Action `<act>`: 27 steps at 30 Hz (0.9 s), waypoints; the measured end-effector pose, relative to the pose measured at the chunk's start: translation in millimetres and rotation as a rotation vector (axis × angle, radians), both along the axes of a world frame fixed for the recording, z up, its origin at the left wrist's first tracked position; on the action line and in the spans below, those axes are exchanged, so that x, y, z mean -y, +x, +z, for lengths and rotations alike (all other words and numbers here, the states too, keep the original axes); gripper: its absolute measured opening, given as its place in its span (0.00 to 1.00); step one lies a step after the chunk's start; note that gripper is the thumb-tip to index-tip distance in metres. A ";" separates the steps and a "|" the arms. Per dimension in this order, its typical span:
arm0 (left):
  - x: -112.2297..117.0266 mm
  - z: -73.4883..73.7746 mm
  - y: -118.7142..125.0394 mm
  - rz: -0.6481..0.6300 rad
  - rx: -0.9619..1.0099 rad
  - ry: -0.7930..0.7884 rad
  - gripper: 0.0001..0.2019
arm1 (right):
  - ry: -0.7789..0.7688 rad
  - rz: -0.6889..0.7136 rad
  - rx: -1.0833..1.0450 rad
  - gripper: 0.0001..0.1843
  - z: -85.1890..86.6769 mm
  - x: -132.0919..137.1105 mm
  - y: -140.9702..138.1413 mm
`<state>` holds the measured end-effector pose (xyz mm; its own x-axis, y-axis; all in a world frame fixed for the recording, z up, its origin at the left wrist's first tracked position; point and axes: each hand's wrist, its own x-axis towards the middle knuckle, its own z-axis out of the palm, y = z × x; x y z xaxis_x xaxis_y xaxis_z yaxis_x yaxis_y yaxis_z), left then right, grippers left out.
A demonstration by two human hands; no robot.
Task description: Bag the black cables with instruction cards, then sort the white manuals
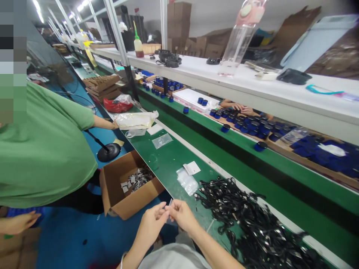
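Note:
My left hand and my right hand meet low in the view, just off the near edge of the green bench. Both pinch a small clear plastic bag between their fingertips. What is inside the bag is too small to make out. A large heap of black cables lies on the bench just right of my right hand. A few clear bags and a white card lie on the bench beyond my hands.
An open cardboard box with small packed parts stands left of the bench. A person in a green shirt stands at left. Across the conveyor, another worker's hands handle blue round caps. A shelf overhead holds a bottle.

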<state>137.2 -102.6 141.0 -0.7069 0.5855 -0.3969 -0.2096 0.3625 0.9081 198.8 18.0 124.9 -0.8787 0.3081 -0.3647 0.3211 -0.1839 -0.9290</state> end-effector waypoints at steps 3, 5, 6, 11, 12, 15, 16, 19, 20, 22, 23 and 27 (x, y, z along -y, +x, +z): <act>2.1 2.0 -5.1 -0.037 0.052 0.024 0.24 | -0.051 0.034 0.000 0.27 1.7 -0.5 0.5; 2.1 2.9 -7.0 -0.044 0.059 0.034 0.22 | -0.077 0.048 -0.002 0.28 1.8 -2.0 1.1; 1.9 2.8 -7.5 -0.040 0.057 0.034 0.22 | -0.087 0.053 -0.006 0.28 1.7 -2.8 1.4; 2.3 -2.7 -9.7 -0.020 0.035 0.017 0.22 | -0.111 0.093 -0.030 0.26 0.6 -5.0 2.2; 2.6 -3.7 -10.1 -0.024 0.033 0.016 0.22 | -0.112 0.101 -0.034 0.26 0.1 -5.3 2.3; 3.0 -5.3 -10.7 -0.030 0.031 0.013 0.22 | -0.109 0.117 -0.041 0.25 -1.2 -6.3 2.9; 3.0 -5.3 -10.5 -0.031 0.032 0.010 0.22 | -0.107 0.122 -0.042 0.25 -1.6 -6.9 3.2; 2.9 -4.7 -9.5 -0.043 0.033 0.002 0.23 | -0.099 0.144 -0.042 0.25 -2.5 -9.0 4.9; 2.8 -4.5 -9.0 -0.051 0.033 -0.001 0.23 | -0.095 0.152 -0.043 0.24 -3.0 -9.8 5.6; 2.4 -4.0 -7.8 -0.073 0.028 -0.012 0.24 | -0.083 0.170 -0.041 0.23 -4.3 -11.3 7.2; 2.0 -3.7 -7.2 -0.085 0.020 -0.021 0.24 | -0.073 0.178 -0.038 0.23 -5.2 -11.9 7.9; -2.1 -0.2 -3.4 -0.165 -0.038 -0.068 0.20 | 0.001 0.204 -0.009 0.18 -8.4 -13.5 10.2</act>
